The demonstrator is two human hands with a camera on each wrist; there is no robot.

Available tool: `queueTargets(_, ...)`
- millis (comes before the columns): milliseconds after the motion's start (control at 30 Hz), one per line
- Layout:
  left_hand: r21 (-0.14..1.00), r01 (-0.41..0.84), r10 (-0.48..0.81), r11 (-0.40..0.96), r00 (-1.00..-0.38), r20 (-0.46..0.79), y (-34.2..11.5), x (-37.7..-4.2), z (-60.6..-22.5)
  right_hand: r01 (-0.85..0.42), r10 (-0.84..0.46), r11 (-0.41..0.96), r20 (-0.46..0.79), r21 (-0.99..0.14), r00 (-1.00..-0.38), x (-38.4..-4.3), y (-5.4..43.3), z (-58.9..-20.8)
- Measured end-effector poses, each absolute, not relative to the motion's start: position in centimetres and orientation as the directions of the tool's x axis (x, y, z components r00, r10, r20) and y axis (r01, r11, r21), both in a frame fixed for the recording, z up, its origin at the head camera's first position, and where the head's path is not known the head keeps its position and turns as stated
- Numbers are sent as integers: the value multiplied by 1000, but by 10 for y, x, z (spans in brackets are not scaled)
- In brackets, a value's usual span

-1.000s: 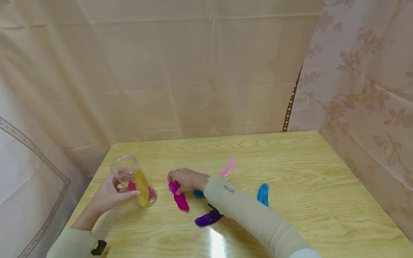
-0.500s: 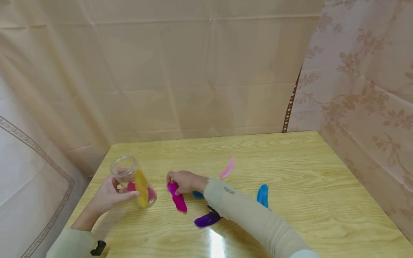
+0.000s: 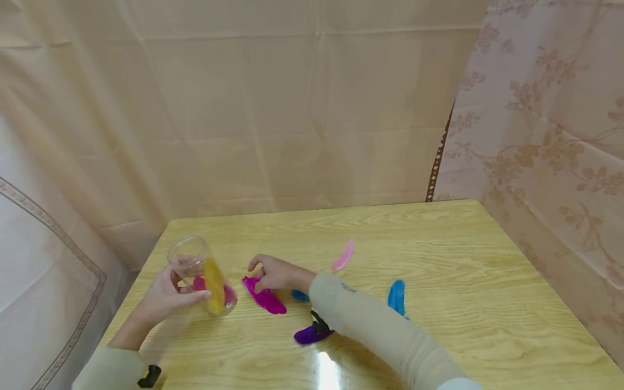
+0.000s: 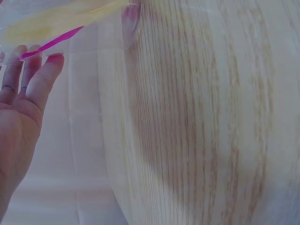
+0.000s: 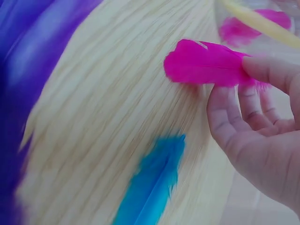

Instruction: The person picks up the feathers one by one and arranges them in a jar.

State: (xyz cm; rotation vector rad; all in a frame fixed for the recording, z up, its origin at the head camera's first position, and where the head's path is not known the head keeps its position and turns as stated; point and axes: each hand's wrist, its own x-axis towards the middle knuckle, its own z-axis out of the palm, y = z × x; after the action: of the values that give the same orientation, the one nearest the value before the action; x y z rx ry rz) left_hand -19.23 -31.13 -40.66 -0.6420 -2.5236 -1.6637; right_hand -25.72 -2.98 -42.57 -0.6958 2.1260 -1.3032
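My left hand (image 3: 163, 295) grips a clear jar (image 3: 190, 254) on the left, tilted with its mouth toward the back. Inside the jar are a yellow feather (image 3: 213, 281) and a magenta one (image 3: 230, 294). To the right of it, my right hand (image 3: 279, 272) pinches a bright magenta feather (image 5: 204, 63) between thumb and fingers, close over the table. In the right wrist view the thumb (image 5: 267, 70) lies across the feather's narrow end. A blue feather (image 3: 300, 296) lies partly hidden beneath my right wrist. Nearer the front is a purple feather (image 3: 309, 335), overlapped by the wrist strap.
A pale pink feather (image 3: 344, 255) lies behind my right forearm. Another blue feather (image 3: 397, 295) is farther right, partly covered by the sleeve. The wooden table (image 3: 468, 260) ends at a beige curtain (image 3: 292, 108) at the back, with patterned cloth (image 3: 556, 135) on the right.
The magenta feather in my right hand has turned, its narrow end now pointing left and its broad face showing. My right fingers have shifted on it. The left hand and jar stay put.
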Motion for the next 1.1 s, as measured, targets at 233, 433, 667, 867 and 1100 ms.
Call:
queueTargets(233, 873, 356, 305, 333, -917, 258, -311, -191, -408, 78, -623, 262, -230, -962, -748, -256, -35, -424)
queueTargets(433, 862, 366, 310, 350, -914, 262, -312, -193, -406, 120, -627, 251, -256, -961, -736, -260, -37, -420)
queueTargets(667, 869, 366, 311, 334, -913, 265, -311, -193, -408, 185, -645, 135, -228, -973, -730, -264, -40, -411)
queueTargets(867, 859, 369, 295, 354, -916, 272, -311, -192, -410, 269, -639, -9, -201, -963, -742, -267, -41, -393)
queueTargets(1100, 863, 374, 302, 339, -913, 276, -311, -192, -407, 275, -660, -36, -184, -961, -729, -270, -42, -382)
